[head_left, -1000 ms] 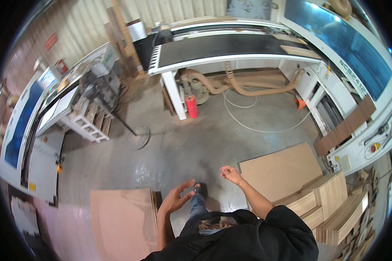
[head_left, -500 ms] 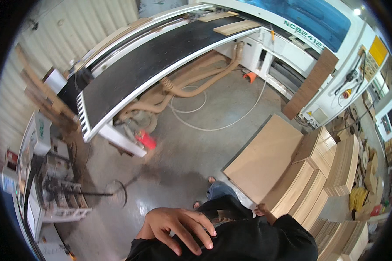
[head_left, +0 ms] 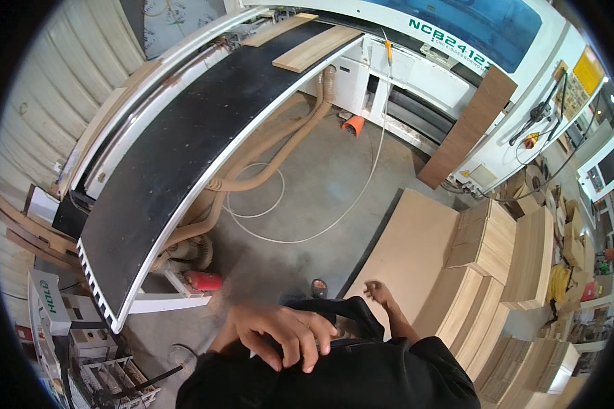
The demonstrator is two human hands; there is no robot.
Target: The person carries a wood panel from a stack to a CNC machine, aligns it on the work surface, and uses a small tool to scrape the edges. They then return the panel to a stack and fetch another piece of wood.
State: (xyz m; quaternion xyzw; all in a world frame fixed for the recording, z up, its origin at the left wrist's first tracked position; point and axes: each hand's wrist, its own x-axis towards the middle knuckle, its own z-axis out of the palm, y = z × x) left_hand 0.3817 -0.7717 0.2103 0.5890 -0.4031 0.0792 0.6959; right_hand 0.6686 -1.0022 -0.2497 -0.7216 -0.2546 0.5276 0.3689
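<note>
Loosely curled, seemingly empty: left hand [head_left: 280,330] before the black shirt [head_left: 320,378], right hand [head_left: 377,292] near the brown panel [head_left: 416,228] at right. Could dislodge the adjoining board stack [head_left: 486,235] by bumping it.

Green lettering [head_left: 450,45] stands on the front of the big white machine [head_left: 389,26], just under its blue window [head_left: 457,20]: a large line of capitals running into digits, with a smaller green line below its right part. Lower on the same machine, near the brown board [head_left: 467,129], a yellow triangular warning sign [head_left: 465,173] sits on a white panel. A short green word [head_left: 46,296] runs lengthwise along the pale box [head_left: 46,320] at lower left. Bluish marks dot the pale sheet [head_left: 174,28] by the corrugated wall [head_left: 68,75]; they look like repeated print, though too small to read surely.
</note>
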